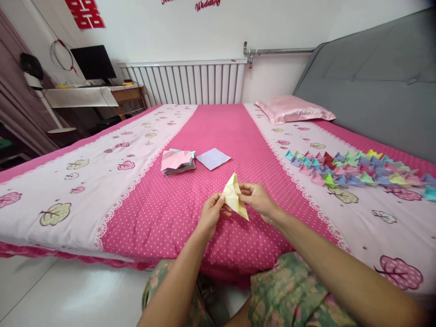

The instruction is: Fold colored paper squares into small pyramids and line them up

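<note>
A pale yellow folded paper (235,196) is held above the pink dotted bed cover (177,213), pointed at top and bottom. My left hand (211,214) pinches its left edge and my right hand (259,198) pinches its right side, both closed on it. Beyond my hands lie a stack of pink and coloured paper sheets (177,161) and a single lilac sheet (213,158). To the right, several folded paper shapes (354,171) in many colours lie in rows on the bed.
A pink pillow (293,109) rests against the grey headboard (374,77). A white radiator (185,82) lines the far wall. A desk with a dark monitor (93,62) stands at the back left. White floor (61,295) shows below the bed edge.
</note>
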The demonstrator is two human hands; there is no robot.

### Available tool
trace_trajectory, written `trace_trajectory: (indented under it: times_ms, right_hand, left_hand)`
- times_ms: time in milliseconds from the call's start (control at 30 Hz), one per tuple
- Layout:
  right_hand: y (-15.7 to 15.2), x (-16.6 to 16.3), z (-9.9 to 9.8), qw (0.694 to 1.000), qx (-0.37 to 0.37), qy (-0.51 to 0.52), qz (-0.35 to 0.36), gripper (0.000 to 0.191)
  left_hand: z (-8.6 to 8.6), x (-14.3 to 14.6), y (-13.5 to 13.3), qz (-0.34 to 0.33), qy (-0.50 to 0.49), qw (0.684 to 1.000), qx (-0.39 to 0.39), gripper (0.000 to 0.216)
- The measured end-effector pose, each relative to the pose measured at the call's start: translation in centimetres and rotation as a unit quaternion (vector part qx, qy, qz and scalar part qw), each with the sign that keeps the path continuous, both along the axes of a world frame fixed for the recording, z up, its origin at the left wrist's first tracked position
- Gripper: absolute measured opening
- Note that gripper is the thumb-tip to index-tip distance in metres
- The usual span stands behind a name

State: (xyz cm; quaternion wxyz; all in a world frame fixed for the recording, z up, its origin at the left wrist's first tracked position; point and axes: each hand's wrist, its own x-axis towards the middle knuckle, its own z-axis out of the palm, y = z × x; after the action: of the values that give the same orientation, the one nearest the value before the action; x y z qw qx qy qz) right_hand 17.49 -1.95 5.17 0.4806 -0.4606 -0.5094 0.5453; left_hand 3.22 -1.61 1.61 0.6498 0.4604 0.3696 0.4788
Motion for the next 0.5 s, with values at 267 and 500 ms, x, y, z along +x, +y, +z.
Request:
trace_trajectory:
  times_ms: [267, 500]
  right_hand:
    - [-0.2, -1.2, -1.4, 0.973, 0.096, -0.185, -0.100, 0.015]
    - [-0.6, -1.7, -1.1, 0.940, 0.097, -0.286, -0.158, 0.015]
  left_hand:
    - [-0.6, 0.6, -0.1, 0.014, -0.019, 1.000, -0.012, 0.031]
    - [-0.6, 1.1, -0.5, 0.014, -0.012, 1.000, 0.005, 0.036]
